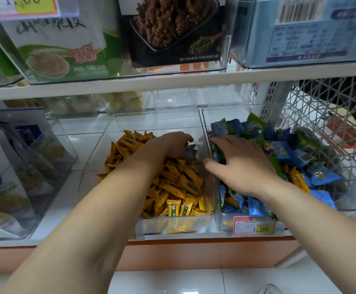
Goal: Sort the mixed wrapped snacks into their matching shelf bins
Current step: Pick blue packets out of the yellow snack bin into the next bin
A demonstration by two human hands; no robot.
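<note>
1. The white shelf [52,209] carries clear bins side by side; a second shelf board [173,80] runs close overhead with tilted bins of boxed goods, so the reach in is low-roofed.
2. The middle clear bin [196,128] runs long from front edge to back. Yellow wrapped snacks [173,187] fill its front and left, lying at every angle; its back right corner is bare.
3. The right clear bin [350,187] touches the middle one along a shared wall. It holds mixed blue wrapped snacks [319,175], green ones [306,143] and a few yellow ones [298,179], heaped above the rim.
4. A white wire basket [329,107] stands just right of that bin, hemming it in.
5. A left bin of blue-and-white packets [14,166] sits apart across open shelf.
6. The left hand [173,145] is curled down into the yellow pile near the shared wall, fingers closed around a dark blue-green wrapper [191,150].
7. The right hand [240,164] lies spread, palm down, on the mixed heap, thumb at the dividing wall, gripping nothing visible.
8. A price tag [254,227] clips to the right bin's front.
</note>
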